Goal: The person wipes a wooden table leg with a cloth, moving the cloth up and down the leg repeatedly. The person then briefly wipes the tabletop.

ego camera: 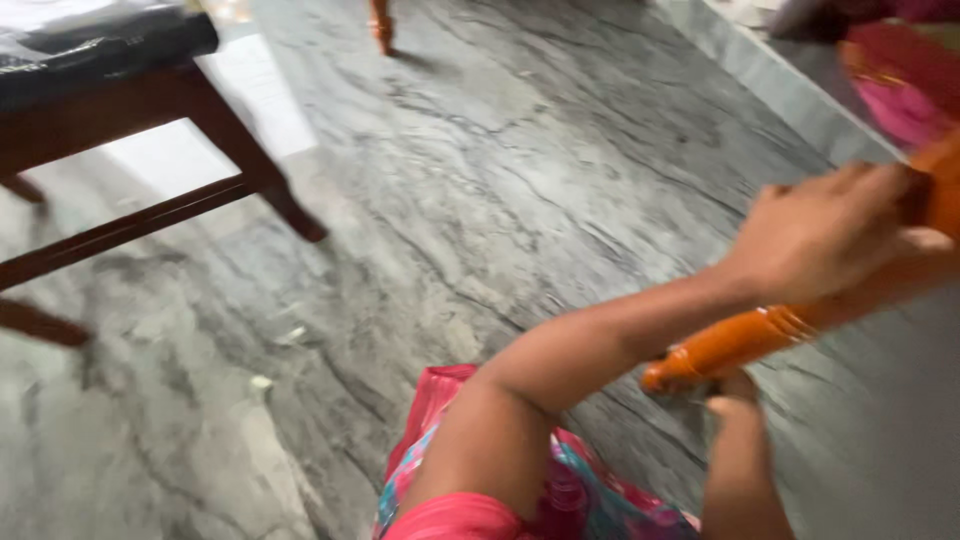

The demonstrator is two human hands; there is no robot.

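Far off to the left of the hands: a dark wooden chair [150,110] with a black padded seat, standing on the grey marble floor [480,180]. Between chair and hands, only a few pale scraps on the stone. Up at the top, well away from both hands, the foot of an orange turned furniture leg [380,28].

Below the arms, close to the body: pink patterned clothing [570,490].

Further right, the left hand [830,235], at the end of a forearm that crosses over from the middle. Clenched around an orange pole [750,340], fingers wrapped over the top, thumb side blurred. Pole held slanted in the air, clear of the floor, lower end pointing down and left, upper end running up past the hand and out of view at the right edge.

Just under the pole's lower end, the right hand [735,390], raised from below and touching or nearly touching the wood. Too blurred to say whether gripping or loose.

Above and to the right of the left hand: a pale raised ledge [760,80] and a bunch of pink cloth [900,85].

Judging by this: pole lifted and firmly in the left hand's grip, not resting on anything; second hand only just at its end.
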